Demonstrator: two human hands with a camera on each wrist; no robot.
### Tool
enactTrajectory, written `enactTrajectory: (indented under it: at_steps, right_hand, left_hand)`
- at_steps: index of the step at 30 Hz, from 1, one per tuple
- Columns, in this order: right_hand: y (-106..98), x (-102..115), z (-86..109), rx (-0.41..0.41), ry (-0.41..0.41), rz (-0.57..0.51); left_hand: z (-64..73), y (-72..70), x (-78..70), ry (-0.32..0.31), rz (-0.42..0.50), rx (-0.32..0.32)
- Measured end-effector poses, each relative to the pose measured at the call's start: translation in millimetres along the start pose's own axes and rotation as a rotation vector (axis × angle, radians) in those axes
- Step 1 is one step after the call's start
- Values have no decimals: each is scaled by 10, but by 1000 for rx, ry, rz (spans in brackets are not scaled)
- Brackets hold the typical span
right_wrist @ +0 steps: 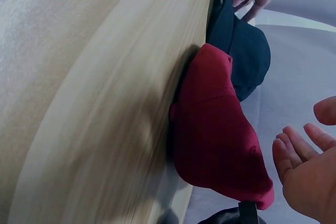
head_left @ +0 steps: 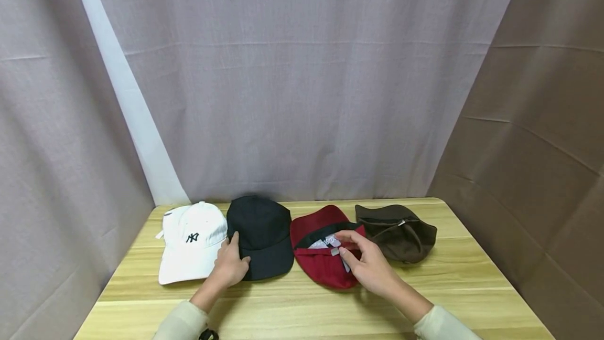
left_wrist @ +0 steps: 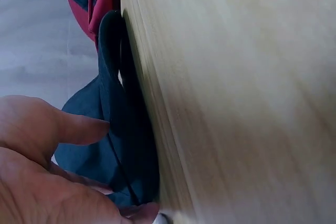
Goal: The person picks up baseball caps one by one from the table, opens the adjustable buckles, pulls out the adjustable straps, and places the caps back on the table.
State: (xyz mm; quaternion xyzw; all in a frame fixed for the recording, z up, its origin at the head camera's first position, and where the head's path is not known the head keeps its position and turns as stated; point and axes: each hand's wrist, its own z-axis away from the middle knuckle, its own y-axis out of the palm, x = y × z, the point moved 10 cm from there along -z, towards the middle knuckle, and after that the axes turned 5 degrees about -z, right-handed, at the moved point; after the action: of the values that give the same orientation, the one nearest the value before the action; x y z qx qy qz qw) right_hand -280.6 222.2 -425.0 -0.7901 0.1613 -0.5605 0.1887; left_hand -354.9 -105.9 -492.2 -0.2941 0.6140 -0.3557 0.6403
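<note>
- white cap (head_left: 189,258): at the left of the table (head_left: 306,314), upright, dark emblem on its front, brim toward the near side.
- your left hand (head_left: 228,264): fingers loosely extended and apart, touching the black cap (head_left: 259,224) at its left near side, thumb by the brim.
- black cap: on the table just right of the white one, crown up, brim near.
- red cap (head_left: 323,272): right of the black cap, opening up, dark inner band and white label visible.
- your right hand (head_left: 373,266): relaxed, thumb and fingers spread, just above the red cap's right side.
- brown cap (head_left: 401,243): farthest right, inside partly visible.
</note>
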Motion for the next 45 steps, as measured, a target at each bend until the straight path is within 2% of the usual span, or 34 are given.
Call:
enactTrajectory:
  at_steps: [5,9,16,19,22,26,29,34,39,42,45]
  right_hand:
    - [-1,-8,9,-10,2,5]
    - [-38,-20,-2,-19,8,17]
    - [-130,14,-45,-12,-42,51]
    - [-116,66,-72,12,-115,148]
    - [-56,136,-95,40,-225,306]
    - [89,175,-116,117,-348,475]
    - [180,165,-133,170,-405,581]
    - [279,101,-169,214,-456,775]
    - [368,0,-206,245,-463,928]
    - [402,-23,-229,231,-466,944]
    - [399,7,-248,190,-470,899]
  left_hand:
    - [29,4,-42,10,-51,2]
    - [117,-32,-91,44,-80,-35]
    - [248,-170,-265,143,-27,-201]
    - [280,-189,-367,177,5,-231]
    - [312,-170,-457,200,40,-218]
    - [364,-151,-556,224,83,-214]
    - [409,-160,-626,264,100,-242]
    - [487,-182,-701,332,72,-296]
    - [531,-159,-716,351,50,-299]
    - [562,-147,-735,371,59,-284]
    - [595,-147,-789,412,69,-267]
